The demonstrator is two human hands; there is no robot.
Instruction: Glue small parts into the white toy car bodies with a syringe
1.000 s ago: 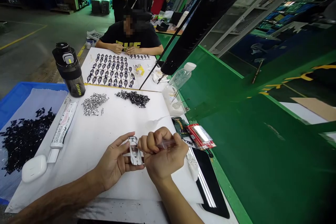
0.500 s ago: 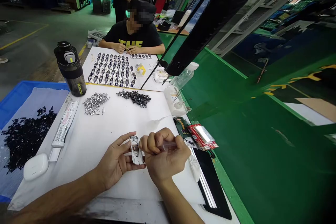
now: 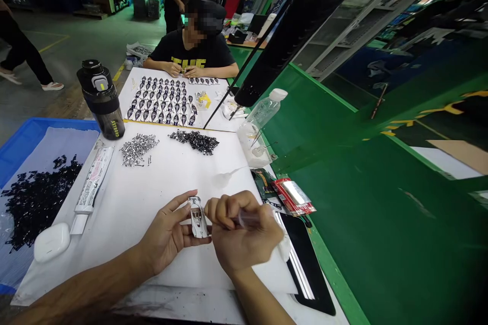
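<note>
My left hand [image 3: 168, 236] pinches a small white toy-car body [image 3: 197, 217] between thumb and fingers, just above the white work sheet [image 3: 152, 188]. My right hand [image 3: 244, 236] is curled into a fist around a thin clear applicator [image 3: 247, 220], with its fingertips against the right side of the car body. Both hands hover near the front edge of the table. What the applicator's tip touches is hidden by my fingers.
A pile of silver pins [image 3: 137, 148] and a pile of black parts [image 3: 195, 141] lie farther back. A glue tube [image 3: 91, 185], white earbud case [image 3: 51, 241] and dark bottle [image 3: 101, 100] stand left. A blue tray [image 3: 26, 137] holds black parts. Across the table a co-worker [image 3: 194, 45] works over rows of car bodies [image 3: 162, 101].
My right hand has shifted slightly down and right while the car body stays in my left hand. A person has walked into view at the far left.
</note>
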